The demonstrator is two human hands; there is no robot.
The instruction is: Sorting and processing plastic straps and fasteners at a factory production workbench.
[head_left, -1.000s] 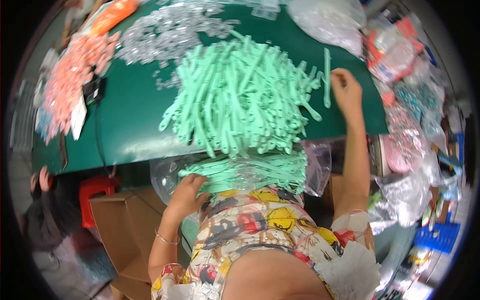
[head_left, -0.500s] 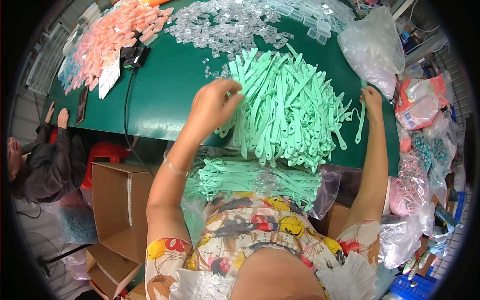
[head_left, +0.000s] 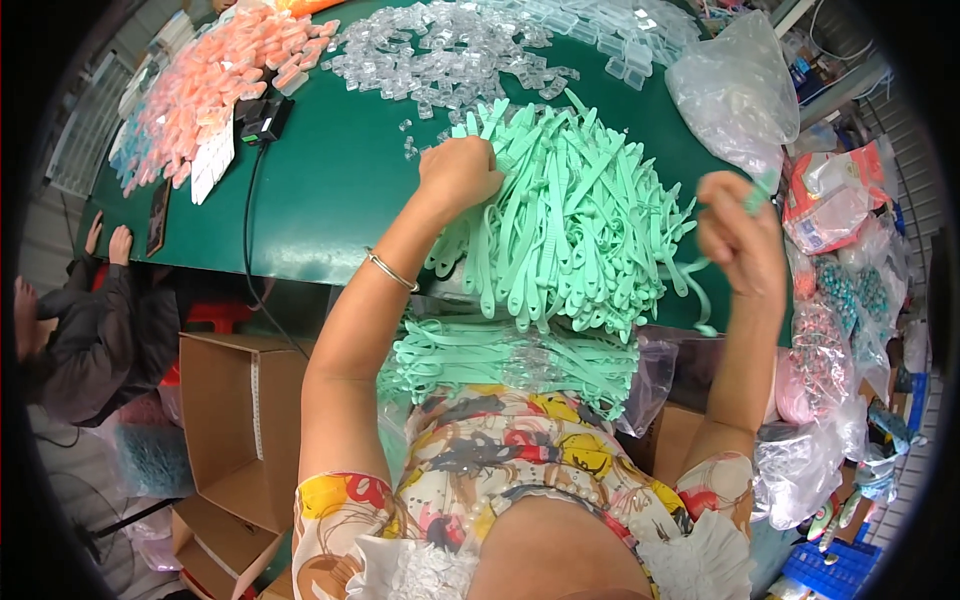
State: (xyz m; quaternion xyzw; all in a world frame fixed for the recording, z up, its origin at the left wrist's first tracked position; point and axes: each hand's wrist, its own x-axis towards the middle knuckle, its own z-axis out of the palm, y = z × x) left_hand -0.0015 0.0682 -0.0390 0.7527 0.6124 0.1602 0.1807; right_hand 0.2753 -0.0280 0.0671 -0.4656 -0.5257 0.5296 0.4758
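Note:
A big heap of mint-green plastic straps (head_left: 570,220) lies on the green table, each strap ridged, with a rounded, holed end. My left hand (head_left: 460,175) is closed at the heap's upper left edge, its fingertips hidden against the straps. To the right of the heap, my right hand (head_left: 742,235) is raised and slightly blurred. Its fingers are bent around a mint-green strap (head_left: 761,196), whose end sticks out past them. A curled strap (head_left: 698,295) hangs in a loop by that hand's left side; whether it is the same piece I cannot tell.
More green straps (head_left: 470,358) lie in a layer below the table edge, by my lap. Clear plastic pieces (head_left: 430,55) and orange pieces (head_left: 215,85) are piled farther back. A clear bag (head_left: 735,105) sits at right. Cardboard boxes (head_left: 225,415) stand left; another person's hand (head_left: 120,245) rests on the table.
My left hand has moved right and up onto the heap, and its fingers have closed. The right hand has turned with its strap, which hung straight down before.

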